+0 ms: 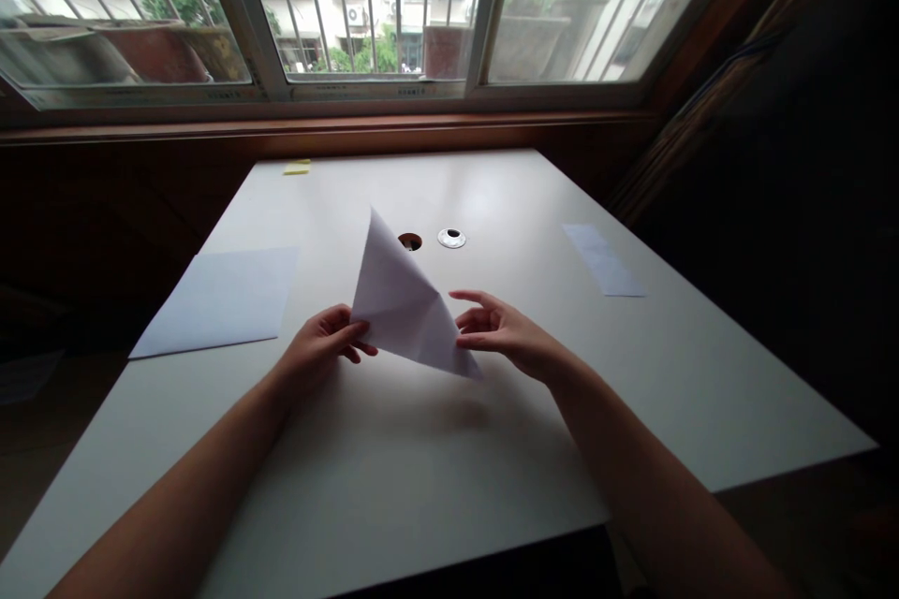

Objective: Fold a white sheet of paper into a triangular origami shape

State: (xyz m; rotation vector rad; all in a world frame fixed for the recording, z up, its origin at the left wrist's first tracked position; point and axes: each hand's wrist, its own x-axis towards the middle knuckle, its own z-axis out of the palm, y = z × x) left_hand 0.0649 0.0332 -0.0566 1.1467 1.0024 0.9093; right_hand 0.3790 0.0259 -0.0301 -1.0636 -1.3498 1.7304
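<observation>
Head view showed the folded paper (397, 304) held above the table (506, 468), between both hands. The left hand (319, 346) had its grip clamped on the paper's left corner, thumb in front; the right hand (509, 334) laid its thumb near the right edge, though whether that grip was closed I could not tell. Good handling called for light fingertips, edges kept even and no stray dents beside the crease

The left hand (327, 340) pinches the creased paper (404, 309) at its lower left edge, above the white table (421, 487). The right hand (502, 332) contacts the right edge. A paper strip (604, 262) lies at right; a ring cover (451, 240) sits beside a round hole (410, 241).
</observation>
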